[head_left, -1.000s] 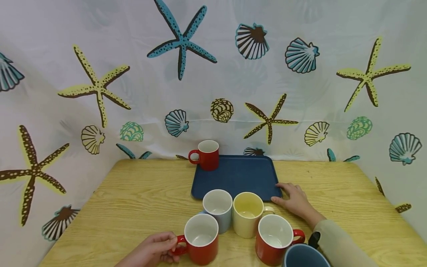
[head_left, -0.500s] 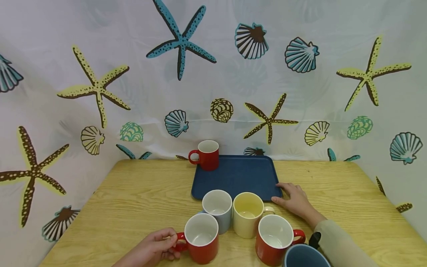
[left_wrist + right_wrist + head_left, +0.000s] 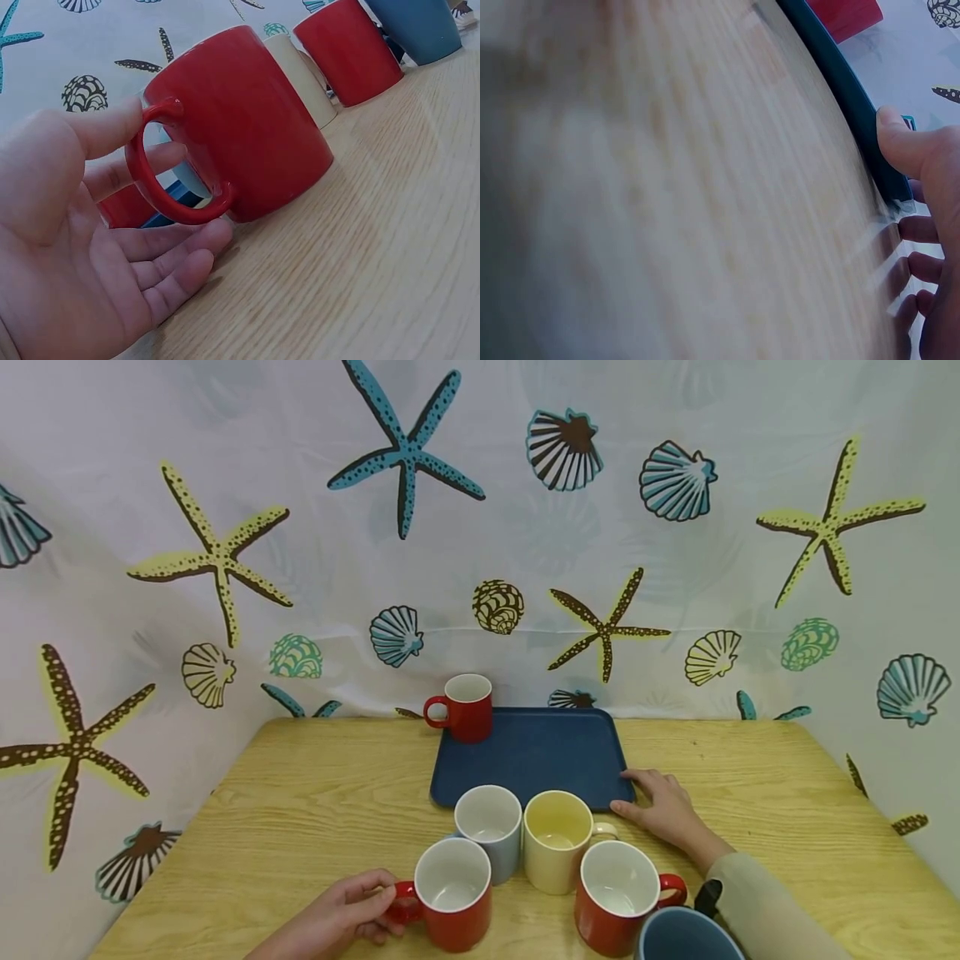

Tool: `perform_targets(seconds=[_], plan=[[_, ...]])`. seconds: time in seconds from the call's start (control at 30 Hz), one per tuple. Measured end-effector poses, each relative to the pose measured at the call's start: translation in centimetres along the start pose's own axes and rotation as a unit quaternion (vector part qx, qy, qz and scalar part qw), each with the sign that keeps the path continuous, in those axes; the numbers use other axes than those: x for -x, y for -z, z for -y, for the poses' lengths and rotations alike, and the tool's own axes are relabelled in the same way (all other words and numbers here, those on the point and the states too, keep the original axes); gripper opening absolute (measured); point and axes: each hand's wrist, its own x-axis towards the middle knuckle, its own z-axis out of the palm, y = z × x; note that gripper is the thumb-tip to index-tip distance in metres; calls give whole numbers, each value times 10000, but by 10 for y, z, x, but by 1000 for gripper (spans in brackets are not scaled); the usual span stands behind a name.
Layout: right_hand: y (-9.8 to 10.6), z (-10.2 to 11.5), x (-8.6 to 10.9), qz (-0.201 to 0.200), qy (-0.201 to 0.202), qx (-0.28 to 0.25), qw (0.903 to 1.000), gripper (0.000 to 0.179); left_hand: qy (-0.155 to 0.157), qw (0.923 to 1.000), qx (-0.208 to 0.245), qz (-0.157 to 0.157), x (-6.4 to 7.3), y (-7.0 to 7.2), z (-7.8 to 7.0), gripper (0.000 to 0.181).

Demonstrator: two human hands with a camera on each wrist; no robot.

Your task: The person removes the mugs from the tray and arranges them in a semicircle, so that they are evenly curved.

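Observation:
My left hand is at the handle of a red mug standing on the table. In the left wrist view, the thumb lies against the handle, a finger passes through its loop, and the other fingers lie below. My right hand holds the near right corner of a dark blue tray. Its thumb rests on the near edge and the forefinger on the right side, as the right wrist view shows. Another red mug stands at the tray's far left corner, handle to the left.
Beyond the held mug stand a light blue mug and a cream mug. A red mug and a dark blue mug stand near my right forearm. A shell-patterned curtain hangs behind the wooden table.
My left hand has shifted slightly left, baring more of the red mug's handle. The right hand, the tray and the other mugs look unchanged.

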Motion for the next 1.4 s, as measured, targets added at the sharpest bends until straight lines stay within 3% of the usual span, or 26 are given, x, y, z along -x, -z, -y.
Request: perform_targets(seconds=[0.17, 0.37, 0.5, 0.63, 0.77, 1.03, 1.17, 1.4], plan=[[-1, 0, 0, -7, 25, 19, 10000, 66, 124, 9995, -129, -253, -2, 1, 0, 50], [-1, -1, 0, -5, 11, 20, 10000, 67, 65, 9993, -238, -283, -5, 3, 1, 52], [0, -2, -1, -15, 18, 21, 10000, 68, -29, 9988, -333, -346, -6, 3, 0, 52], [-1, -2, -1, -37, 71, 17, 10000, 67, -227, 9964, -463, -668, -8, 4, -1, 50], [-2, -2, 0, -78, 145, -14, 9999, 66, -356, 9943, -314, -954, -9, 6, -3, 46], [-6, -5, 2, -263, 225, -74, 9994, 64, -197, 9899, 252, -1378, -14, 11, -8, 44], [-8, -7, 2, -359, 236, -25, 9991, 64, -182, 9855, 324, -1653, -17, 13, -10, 46], [-10, -8, 4, -442, 269, -21, 9987, 63, -421, 9824, 308, -1793, -26, 18, -14, 41]])
